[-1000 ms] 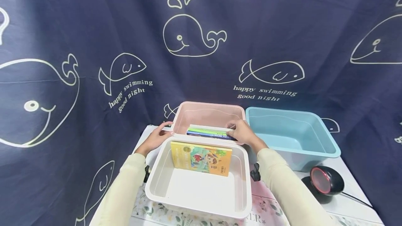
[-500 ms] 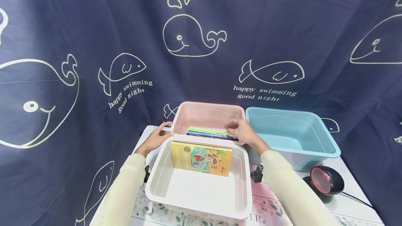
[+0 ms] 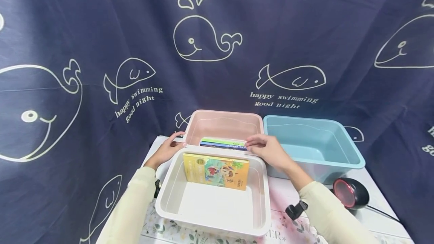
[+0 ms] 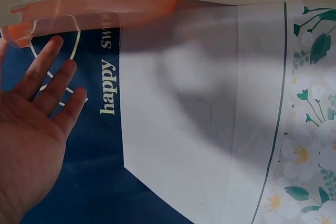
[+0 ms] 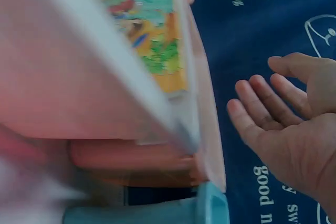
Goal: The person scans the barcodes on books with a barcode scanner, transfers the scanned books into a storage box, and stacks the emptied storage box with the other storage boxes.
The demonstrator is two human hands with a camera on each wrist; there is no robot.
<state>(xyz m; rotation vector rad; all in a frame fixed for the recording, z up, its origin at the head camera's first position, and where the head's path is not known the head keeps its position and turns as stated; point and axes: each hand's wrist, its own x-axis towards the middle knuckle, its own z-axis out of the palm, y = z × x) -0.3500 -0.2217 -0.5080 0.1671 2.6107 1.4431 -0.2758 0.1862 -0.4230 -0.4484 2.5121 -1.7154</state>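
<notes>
My left hand rests its fingertips at the left rim of the pink bin; in the left wrist view its fingers are spread and nearly straight. Inside that bin, several thin books stand along the near wall, with green and blue edges upward. By their right end, over the bin's near right corner, is my right hand. The right wrist view shows its fingers relaxed, with nothing in them. Nearer to me, a yellow and orange picture book leans upright against the far wall of the white bin.
To the right of the pink bin stands a blue bin. A black rounded device with a red ring sits in front of it, its cable running right. A navy whale-print curtain hangs behind the table.
A pale-edged book at the back of the row has gone down, and my right hand has let go. That hand has drawn back toward me and right; my left hand stays at the rim.
</notes>
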